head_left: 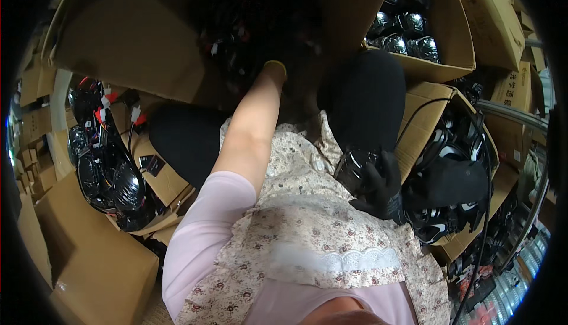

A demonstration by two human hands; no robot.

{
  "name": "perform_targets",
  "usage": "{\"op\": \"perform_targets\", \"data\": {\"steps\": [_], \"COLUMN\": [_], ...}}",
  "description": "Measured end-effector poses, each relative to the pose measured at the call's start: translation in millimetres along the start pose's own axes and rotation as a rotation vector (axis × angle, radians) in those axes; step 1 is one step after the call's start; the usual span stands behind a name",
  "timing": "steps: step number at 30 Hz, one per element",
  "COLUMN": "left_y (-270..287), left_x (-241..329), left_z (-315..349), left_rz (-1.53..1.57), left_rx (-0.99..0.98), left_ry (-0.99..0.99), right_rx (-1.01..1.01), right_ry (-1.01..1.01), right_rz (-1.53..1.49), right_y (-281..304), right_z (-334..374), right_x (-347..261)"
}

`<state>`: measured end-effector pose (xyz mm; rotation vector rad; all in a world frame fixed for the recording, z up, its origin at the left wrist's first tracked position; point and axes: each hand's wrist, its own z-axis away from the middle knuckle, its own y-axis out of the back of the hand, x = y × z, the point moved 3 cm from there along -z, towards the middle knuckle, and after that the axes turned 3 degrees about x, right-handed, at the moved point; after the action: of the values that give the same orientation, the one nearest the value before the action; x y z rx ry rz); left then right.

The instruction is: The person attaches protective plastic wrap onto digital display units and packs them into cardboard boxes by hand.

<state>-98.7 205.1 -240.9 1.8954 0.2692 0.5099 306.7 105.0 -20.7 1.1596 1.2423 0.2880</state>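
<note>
My left arm stretches forward into a large, dark cardboard box (124, 35). The gloved left hand (289, 52) has a yellow cuff and blends into the shadow, so its fingers cannot be made out. Dim black parts with small white and red connectors (214, 48) lie inside that box near the hand. Close to my lap on the right, my right hand (383, 190), in a black glove, is closed around a rounded black part in shiny clear wrap (353, 168). The part rests against the floral apron (307, 206).
At the left, an open box holds wrapped black parts (124, 186) with cables. Shiny wrapped black parts (408, 26) fill a box at the far right. Nearer, another box (423, 109) contains black-and-white parts. A black cable (489, 195) hangs beside a metal rail (515, 115).
</note>
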Motion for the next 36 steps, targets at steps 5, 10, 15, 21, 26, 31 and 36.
{"op": "perform_targets", "data": {"steps": [5,10,15,21,26,31,36], "left_y": [15,30,71,41,49,119,86], "left_x": [-53,-80,-67,-141,-121,-91,-195], "left_z": [-40,-48,-4,14,14,16,-3], "left_rz": [-0.069,-0.116,-0.165,0.258,0.603,0.462,-0.392], "left_rx": [-0.011,-0.047,-0.092,-0.17,-0.286,-0.277,-0.328], "left_ry": [0.07,0.13,0.175,0.486,0.334,0.261,-0.053], "right_rx": [-0.075,-0.027,0.042,0.143,0.054,-0.145,0.076], "right_ry": [-0.063,-0.05,-0.097,-0.145,-0.634,-0.6,-0.542], "right_rz": [0.12,0.134,0.14,-0.002,-0.417,-0.395,-0.889], "right_y": [-6,-6,8,16,15,42,42], "right_z": [-3,-9,-13,-16,-1,-39,-92], "right_x": [-8,-8,-20,-10,0,-17,-12]}}
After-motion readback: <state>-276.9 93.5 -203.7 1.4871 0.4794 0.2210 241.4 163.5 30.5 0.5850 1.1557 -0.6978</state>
